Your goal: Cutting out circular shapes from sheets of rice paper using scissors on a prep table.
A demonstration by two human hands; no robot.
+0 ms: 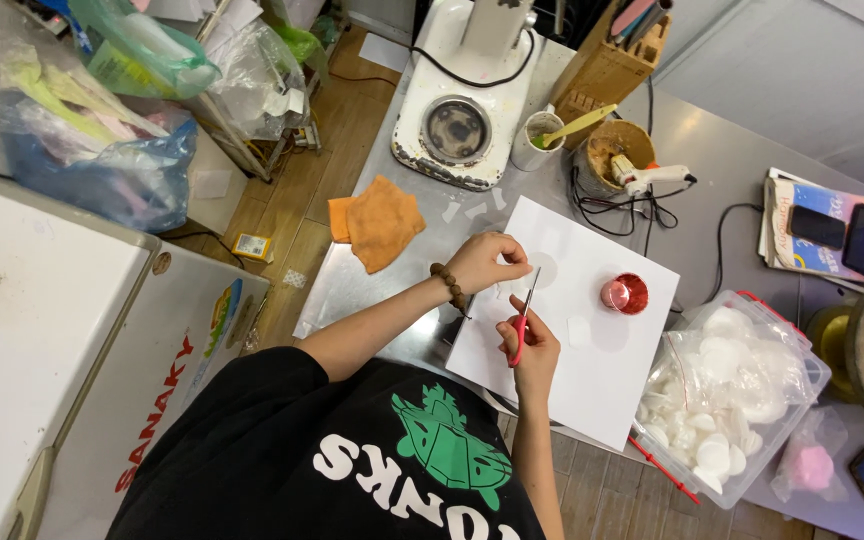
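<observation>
Upright, red-handled scissors (524, 312) in right hand (532, 350) point away, tips up.

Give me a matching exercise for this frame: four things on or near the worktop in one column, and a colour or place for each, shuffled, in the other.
Things:
1. scissors
2. cloth
3. small cup
4. plastic tub

Descriptions:
A. orange, lying at the table edge
B. shiny red, standing on the white sheet
C. red handles, held in the right hand
D. clear, filled with white round pieces

Pairs: 1-C, 2-A, 3-B, 4-D

The left hand pinches a small white piece at the scissor tips.
</observation>
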